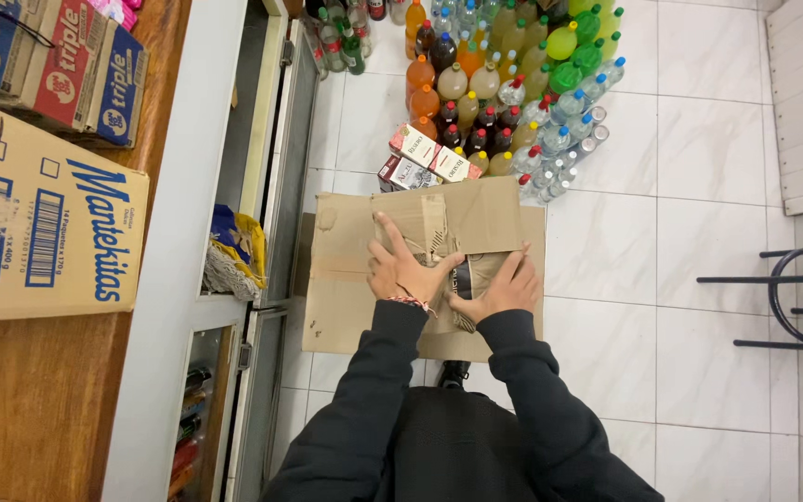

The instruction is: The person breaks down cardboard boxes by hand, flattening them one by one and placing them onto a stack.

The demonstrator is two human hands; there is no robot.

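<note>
- Seen from above, a person in dark sleeves bends over a brown cardboard box (346, 279) that sits on a white tiled floor (662, 232).
- The box lies with its long side running left to right across the view, its top flaps partly folded inward and strips of old tape showing.
- The left hand (401, 265) rests flat on the box's central flap, fingers spread and pressing down, gripping nothing. A woven bracelet circles that wrist.
- The right hand (504, 288) lies just beside it on the neighbouring flap, fingers extended and pressing, likewise grasping nothing.
- Between the two hands a gap in the flaps shows something dark inside the box; what it is cannot be told.
- Just beyond the box's far edge lie small red and white cartons (429, 158), touching or nearly touching it.
- Farther beyond the box stands a dense cluster of drink bottles (513, 84), orange, green, dark and clear.
- Left of the box runs a white counter frame (178, 232) with a wooden counter top, bearing a large printed cardboard carton (48, 223).
- Well to the right of the box stands a black metal stool (792, 297).
</note>
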